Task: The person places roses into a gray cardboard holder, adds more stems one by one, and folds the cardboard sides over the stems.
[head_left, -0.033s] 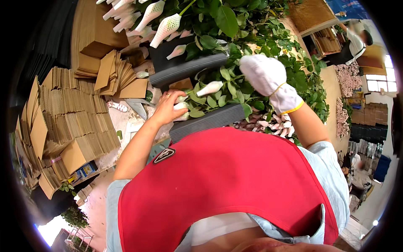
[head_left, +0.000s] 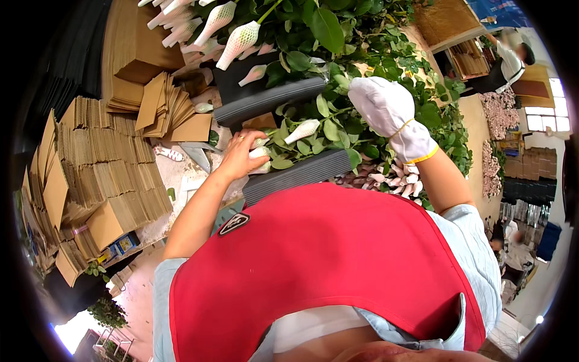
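Cardboard stacks (head_left: 114,151) along the left; leafy pile (head_left: 386,36) ahead. Notes dark ridged sheets (head_left: 274,99) on the far side and a second grey stack (head_left: 295,175) on the near, hemming in netted flower buds (head_left: 260,153). Rests bare left hand (head_left: 238,158) against those buds, fingers bent around; cannot tell how firmly. Has gloved right hand (head_left: 383,105) at the leaves; cannot tell finger spread or grip under white cloth. Finds pink buds (head_left: 392,181) partly hidden behind red apron (head_left: 332,241); cannot make out stem ends.

R hand (head_left: 381,107) hidden w/in glove (head_left: 413,140); top-L buds (head_left: 175,7) pt. cut off.
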`<action>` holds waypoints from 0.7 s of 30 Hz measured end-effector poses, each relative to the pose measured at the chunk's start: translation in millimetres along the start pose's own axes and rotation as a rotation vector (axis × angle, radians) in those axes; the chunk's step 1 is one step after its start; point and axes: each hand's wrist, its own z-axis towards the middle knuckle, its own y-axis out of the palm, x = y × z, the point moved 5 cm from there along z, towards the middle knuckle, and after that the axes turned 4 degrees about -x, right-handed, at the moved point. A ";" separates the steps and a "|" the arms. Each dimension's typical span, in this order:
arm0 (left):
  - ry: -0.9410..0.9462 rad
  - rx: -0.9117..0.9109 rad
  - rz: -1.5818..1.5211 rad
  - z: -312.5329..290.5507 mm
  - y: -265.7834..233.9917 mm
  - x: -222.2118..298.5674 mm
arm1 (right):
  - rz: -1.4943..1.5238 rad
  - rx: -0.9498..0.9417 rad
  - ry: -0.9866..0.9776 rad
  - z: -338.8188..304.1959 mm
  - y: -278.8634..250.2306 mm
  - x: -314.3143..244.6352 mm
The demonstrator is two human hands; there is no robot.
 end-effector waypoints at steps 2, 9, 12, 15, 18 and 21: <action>0.044 0.052 0.007 -1.5 1.6 -2.2 | 0.063 0.065 -0.114 -2.5 -15.4 -10.0; 0.173 0.167 0.060 -3.4 8.6 -12.2 | -0.710 -0.267 -0.138 -4.4 47.7 44.8; 0.120 0.156 0.049 -5.0 11.0 -17.9 | -0.749 -0.144 -0.071 -5.7 39.0 62.6; 0.166 0.195 0.079 -8.5 11.8 -19.3 | -0.477 0.120 -0.238 -13.1 -7.3 41.9; 0.153 0.198 0.142 -9.8 17.2 -23.2 | -0.408 -0.172 -0.033 -6.9 -46.1 28.8; 0.180 0.289 0.134 -14.2 20.9 -21.3 | -0.339 -0.035 -0.227 -3.1 -91.3 2.2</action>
